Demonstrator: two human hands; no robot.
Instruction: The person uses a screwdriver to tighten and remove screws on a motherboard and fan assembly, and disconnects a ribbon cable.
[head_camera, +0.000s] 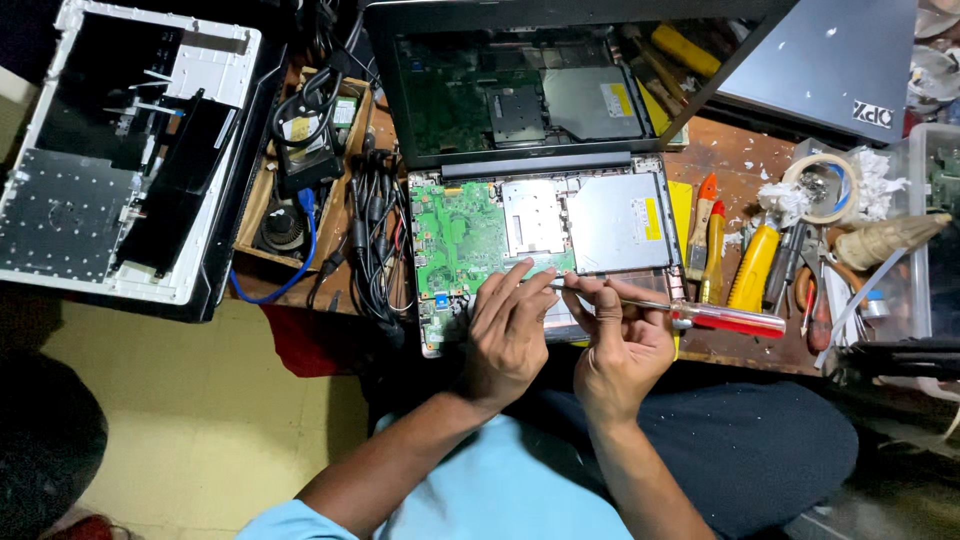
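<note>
An opened laptop base (610, 215) lies on the wooden bench, its green circuit board (455, 235) and silver drive bay exposed, the dark screen tilted up behind it. My right hand (620, 350) grips the metal shaft of a red-handled screwdriver (730, 320), which lies almost level with its tip at the board's front edge. My left hand (508, 335) rests on the laptop's front edge, fingers spread, fingertips touching the board beside the screwdriver tip.
A white laptop cover with a keyboard plate (110, 160) lies at left. A wooden tray (300, 150) holds a charger and fan, with black cables (375, 240) beside it. Yellow and orange tools (750, 265), pliers, a tape roll (820, 185) and a grey lid (830, 60) crowd the right.
</note>
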